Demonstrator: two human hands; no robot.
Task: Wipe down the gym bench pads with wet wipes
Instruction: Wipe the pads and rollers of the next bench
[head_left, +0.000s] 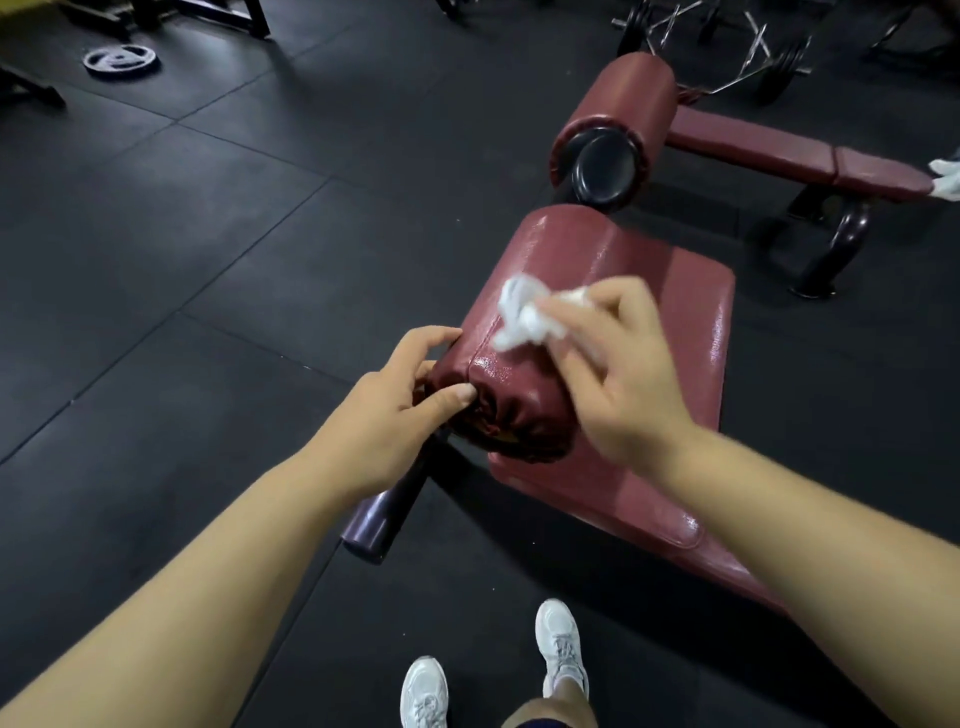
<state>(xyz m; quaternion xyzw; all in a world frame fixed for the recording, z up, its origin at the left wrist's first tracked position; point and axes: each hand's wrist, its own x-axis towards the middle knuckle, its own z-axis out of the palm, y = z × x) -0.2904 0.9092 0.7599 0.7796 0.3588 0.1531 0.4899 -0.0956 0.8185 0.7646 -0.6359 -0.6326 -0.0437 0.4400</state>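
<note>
Roller pad (563, 267), glossy maroon, puckered at its end; left grip (395, 410) clasps that end, right grip (618, 374) pinches crumpled wipe (519, 317).

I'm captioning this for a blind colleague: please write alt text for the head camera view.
A person's right hand holds a crumpled white wipe on a shiny maroon roller pad, while the left hand grips the pad's near end. A second maroon bench and a weight plate sit beyond on the black floor.

A roller pad (545, 322) sat mid-frame atop the flat bench pad (696, 364); a second bench (779, 150) stood upper right, a weight plate (121, 61) upper left.
</note>
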